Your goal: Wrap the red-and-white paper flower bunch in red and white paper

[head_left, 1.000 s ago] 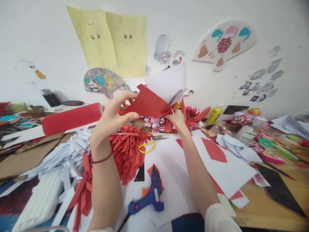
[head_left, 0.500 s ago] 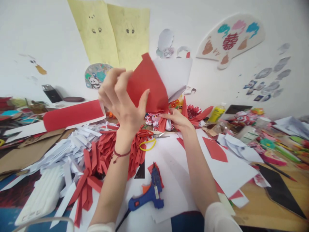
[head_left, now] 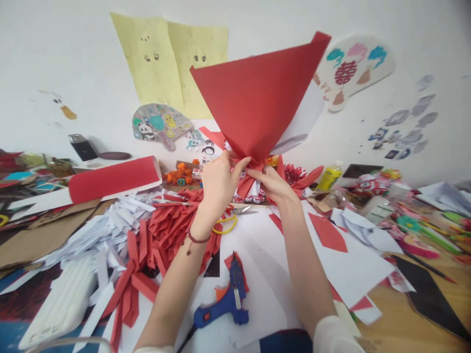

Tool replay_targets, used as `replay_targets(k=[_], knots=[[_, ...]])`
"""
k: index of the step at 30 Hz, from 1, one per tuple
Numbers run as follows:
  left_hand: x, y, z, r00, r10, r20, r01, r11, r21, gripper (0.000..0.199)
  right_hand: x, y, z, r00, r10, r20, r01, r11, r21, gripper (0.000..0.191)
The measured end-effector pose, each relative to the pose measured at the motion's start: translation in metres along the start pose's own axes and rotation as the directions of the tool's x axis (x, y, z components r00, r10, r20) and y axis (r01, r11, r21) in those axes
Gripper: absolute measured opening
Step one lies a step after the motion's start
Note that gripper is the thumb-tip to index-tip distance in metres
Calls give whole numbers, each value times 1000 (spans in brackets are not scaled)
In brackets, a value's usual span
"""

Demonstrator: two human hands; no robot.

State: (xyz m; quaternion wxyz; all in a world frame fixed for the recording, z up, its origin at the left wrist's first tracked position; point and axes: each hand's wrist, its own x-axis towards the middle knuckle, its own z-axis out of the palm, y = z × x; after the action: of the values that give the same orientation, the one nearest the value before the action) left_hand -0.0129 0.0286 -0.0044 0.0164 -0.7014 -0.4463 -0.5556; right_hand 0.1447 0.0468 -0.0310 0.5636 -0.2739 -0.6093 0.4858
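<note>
A red paper bouquet wrap (head_left: 257, 98) stands upright in front of me, fanned wide at the top and gathered narrow at the bottom. White paper (head_left: 303, 115) shows behind its right side. My left hand (head_left: 222, 179) pinches the gathered neck from the left, thumb pressed on the red paper. From the right, my right hand (head_left: 274, 184) grips the same neck, its fingertips close to the left thumb. Folded red and white paper ends stick out below the hands. What is inside the wrap is mostly hidden.
A blue glue gun (head_left: 224, 304) lies on white paper close to me, with yellow-handled scissors (head_left: 225, 224) beyond it. Piles of red paper strips (head_left: 165, 230) and white strips (head_left: 121, 220) spread leftward. A red paper roll (head_left: 114, 179) lies behind them; a yellow bottle (head_left: 330, 176) stands right.
My left hand has come down from the raised paper's left side to the gathered neck. The red sheet now faces me, spread wide. My right hand has stayed at the neck.
</note>
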Motion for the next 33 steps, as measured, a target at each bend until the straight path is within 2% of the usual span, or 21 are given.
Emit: replay_targets(k=[3, 6, 9, 14, 18, 22, 26, 30, 33], knots=[[1, -2, 5, 999, -39, -4, 36, 966, -256, 33, -1, -1, 2, 999, -38, 15, 38, 999, -5, 50], [4, -6, 10, 999, -50, 6, 47, 871, -489, 36, -2, -2, 2, 999, -52, -2, 52, 998, -29, 54], [7, -10, 13, 997, -34, 72, 73, 758, -648, 36, -3, -3, 2, 999, -23, 25, 24, 999, -46, 52], [4, -15, 15, 976, 63, 207, 130, 595, -793, 35, -4, -3, 0, 997, 56, 46, -53, 996, -71, 47], [2, -18, 15, 980, 66, 185, 128, 499, -857, 37, -5, -2, -1, 992, 78, 100, -68, 993, -96, 47], [1, -22, 17, 982, 45, 185, 140, 490, -860, 35, -4, 1, -3, 988, 74, 134, -58, 991, -117, 46], [1, -31, 24, 984, 4, 180, 156, 484, -861, 40, -1, 6, -5, 992, 76, 98, -64, 991, -117, 46], [-2, -36, 35, 995, -44, 95, 104, 540, -835, 38, 0, 8, -3, 996, 86, 34, -84, 996, -43, 47], [-2, -34, 39, 998, -57, 1, 33, 571, -820, 34, 0, 8, 0, 996, 82, 41, -83, 997, 4, 46]])
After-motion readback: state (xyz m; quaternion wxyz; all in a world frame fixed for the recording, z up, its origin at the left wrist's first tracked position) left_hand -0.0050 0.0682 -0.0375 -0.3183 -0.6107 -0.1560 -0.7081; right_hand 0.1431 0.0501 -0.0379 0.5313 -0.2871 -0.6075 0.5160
